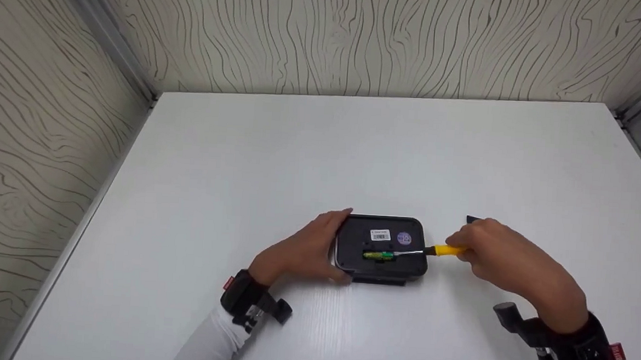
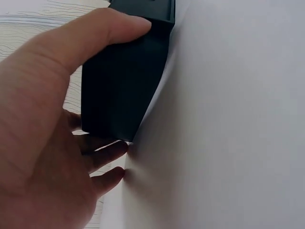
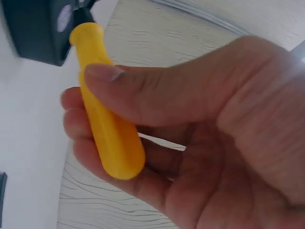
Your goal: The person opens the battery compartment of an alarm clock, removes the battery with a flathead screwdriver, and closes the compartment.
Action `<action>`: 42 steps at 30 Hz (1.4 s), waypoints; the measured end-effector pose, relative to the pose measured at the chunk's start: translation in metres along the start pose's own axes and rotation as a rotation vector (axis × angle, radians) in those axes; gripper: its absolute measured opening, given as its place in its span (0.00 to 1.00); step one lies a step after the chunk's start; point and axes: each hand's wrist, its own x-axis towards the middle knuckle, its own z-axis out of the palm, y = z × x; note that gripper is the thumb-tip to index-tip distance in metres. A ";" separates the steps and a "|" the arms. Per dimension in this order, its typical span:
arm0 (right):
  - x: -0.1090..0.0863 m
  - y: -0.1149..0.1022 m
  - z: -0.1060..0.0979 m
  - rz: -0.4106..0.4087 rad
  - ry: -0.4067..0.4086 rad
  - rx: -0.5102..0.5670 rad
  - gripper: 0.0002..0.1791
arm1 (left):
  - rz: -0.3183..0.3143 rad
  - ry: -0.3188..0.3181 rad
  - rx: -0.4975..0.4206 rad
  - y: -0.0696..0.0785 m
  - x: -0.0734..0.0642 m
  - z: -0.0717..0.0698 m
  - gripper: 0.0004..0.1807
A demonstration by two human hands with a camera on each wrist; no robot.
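Observation:
A black box-shaped device [image 1: 356, 237] lies on the table with a white label and a round purple sticker facing up. In its open slot sits a green battery [image 1: 374, 255]. My left hand [image 1: 306, 250] grips the device's left end, thumb on the near side and fingers around the far side; the left wrist view shows the thumb pressed on its dark casing [image 2: 124, 81]. Between thumb and fingers, my right hand [image 1: 513, 261] holds a yellow-handled screwdriver [image 3: 112, 129]. Its thin silver shaft [image 1: 409, 252] reaches across the device, with the tip at the battery's right end.
A small flat black piece [image 1: 471, 218] lies on the white table [image 1: 300, 157] just beyond my right hand, partly hidden by it. Panels with a wood-grain pattern [image 1: 328, 38] stand along the table's back and sides.

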 end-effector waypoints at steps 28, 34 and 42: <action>0.038 0.052 0.029 0.416 -0.064 0.145 0.29 | 0.466 0.227 0.404 0.046 0.009 0.029 0.11; 0.023 0.090 0.019 0.399 -0.019 0.108 0.22 | 0.441 0.268 0.160 0.046 0.004 0.012 0.10; 0.028 0.102 0.033 0.323 -0.005 0.129 0.09 | 0.166 0.361 -0.257 -0.016 -0.010 -0.048 0.12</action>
